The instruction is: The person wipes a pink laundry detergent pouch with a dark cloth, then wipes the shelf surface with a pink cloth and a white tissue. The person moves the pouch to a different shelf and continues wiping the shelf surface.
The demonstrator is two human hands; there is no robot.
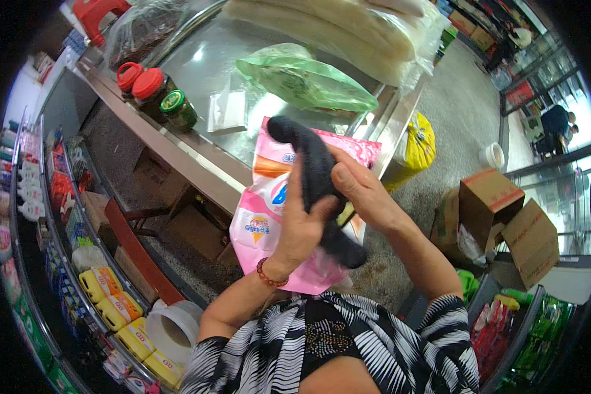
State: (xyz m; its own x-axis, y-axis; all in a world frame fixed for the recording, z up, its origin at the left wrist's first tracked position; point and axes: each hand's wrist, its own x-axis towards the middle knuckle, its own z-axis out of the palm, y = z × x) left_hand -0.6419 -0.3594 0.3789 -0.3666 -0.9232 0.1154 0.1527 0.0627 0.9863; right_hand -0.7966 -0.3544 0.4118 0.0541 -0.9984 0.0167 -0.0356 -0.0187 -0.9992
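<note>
A black cloth item (pixel 317 167), bunched lengthwise and partly blurred, is held between my two hands. My left hand (pixel 300 224) presses on its left side, with a beaded bracelet at the wrist. Against its right side lies my right hand (pixel 362 189). Below both hands a large pink and white plastic packet (pixel 253 236) leans at the edge of a glass-topped counter (pixel 189 54). Beyond the packet, a green plastic bag (pixel 315 86) with something inside rests on the glass, and a small white box (pixel 228 112) lies to its left.
Jars with red and green lids (pixel 152 91) stand on the counter's left edge. Long pale wrapped rolls (pixel 325 29) lie at its far side. A yellow bag (pixel 418 147) and cardboard boxes (pixel 492 197) are on the floor at right. Stocked shelves (pixel 69 236) curve along the left.
</note>
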